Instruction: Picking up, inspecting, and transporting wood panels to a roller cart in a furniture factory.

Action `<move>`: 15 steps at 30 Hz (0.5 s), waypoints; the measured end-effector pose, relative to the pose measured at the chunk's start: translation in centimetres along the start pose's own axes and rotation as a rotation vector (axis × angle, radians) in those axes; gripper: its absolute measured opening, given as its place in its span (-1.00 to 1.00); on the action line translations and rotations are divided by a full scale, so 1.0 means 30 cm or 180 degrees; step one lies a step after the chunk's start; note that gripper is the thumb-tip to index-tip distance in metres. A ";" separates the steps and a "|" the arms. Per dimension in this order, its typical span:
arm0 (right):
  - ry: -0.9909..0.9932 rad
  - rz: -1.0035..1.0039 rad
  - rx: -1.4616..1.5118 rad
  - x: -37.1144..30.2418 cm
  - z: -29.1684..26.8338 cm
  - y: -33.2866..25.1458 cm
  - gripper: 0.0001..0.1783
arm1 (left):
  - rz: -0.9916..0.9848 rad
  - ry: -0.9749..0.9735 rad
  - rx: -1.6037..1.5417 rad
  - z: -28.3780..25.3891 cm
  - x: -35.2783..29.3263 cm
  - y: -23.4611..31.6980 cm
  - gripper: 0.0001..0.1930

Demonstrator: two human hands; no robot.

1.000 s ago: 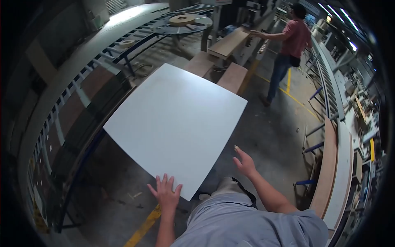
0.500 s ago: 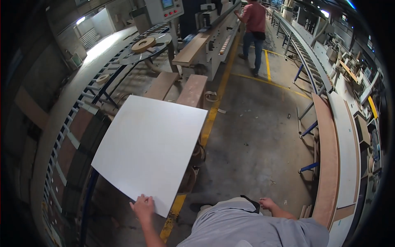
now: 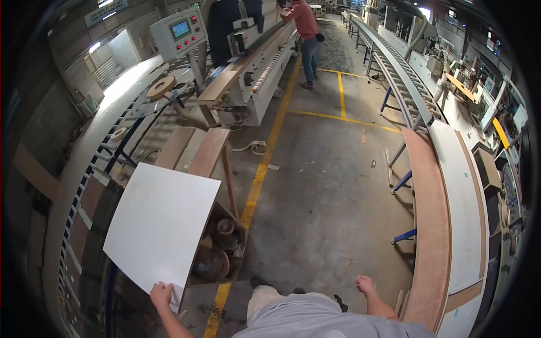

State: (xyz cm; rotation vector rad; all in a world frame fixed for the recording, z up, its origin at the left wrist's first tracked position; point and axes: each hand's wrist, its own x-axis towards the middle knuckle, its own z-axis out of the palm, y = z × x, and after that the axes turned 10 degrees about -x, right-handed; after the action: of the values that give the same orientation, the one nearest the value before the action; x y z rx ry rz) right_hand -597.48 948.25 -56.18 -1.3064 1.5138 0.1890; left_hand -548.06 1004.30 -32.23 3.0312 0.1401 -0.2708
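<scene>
A large white panel [image 3: 160,225] lies on a low wooden stand to my left, its surface smooth and bare. At the panel's near corner, my left hand [image 3: 162,294] grips the edge with its fingertips on the top face. My right hand [image 3: 365,284] hangs apart from everything, out to the right of my body. Its fingers are curled in, and nothing shows in them. Two brown boards [image 3: 209,152] stick out from beneath the panel's far edge.
A long machine [image 3: 253,96] with a control panel [image 3: 179,34] stands ahead left. A co-worker [image 3: 304,28] is beside it. Roller conveyors [image 3: 389,62] run along both sides. Long boards [image 3: 425,225] lie at right. Below the panel is a shelf [image 3: 239,256] with round items.
My view has shifted, so the panel sits lower and further left. My right hand has moved outward from my waist. The co-worker is farther along the machine, with an arm raised.
</scene>
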 end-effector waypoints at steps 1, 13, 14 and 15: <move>0.0008 -0.0002 0.0024 0.020 0.010 -0.025 -0.86 | -0.0066 -0.0027 0.0002 -0.003 0.002 0.023 -0.45; -0.0512 -0.0333 0.0380 0.197 0.182 -0.543 -0.61 | -0.0049 0.0509 -0.0842 0.072 0.249 0.168 -0.42; -0.0533 -0.0277 0.0097 0.228 0.163 -0.557 -0.65 | -0.0137 0.0641 -0.0867 0.089 0.297 0.204 -0.45; -0.0547 -0.0216 -0.0183 0.265 0.142 -0.575 -0.68 | -0.0221 0.0768 -0.0896 0.091 0.346 0.262 -0.48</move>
State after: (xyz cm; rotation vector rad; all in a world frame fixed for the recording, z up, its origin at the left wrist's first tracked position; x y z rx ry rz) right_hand -580.01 939.67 -55.64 -1.3498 1.3254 0.2956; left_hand -537.58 997.09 -36.10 2.7698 0.2761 0.1039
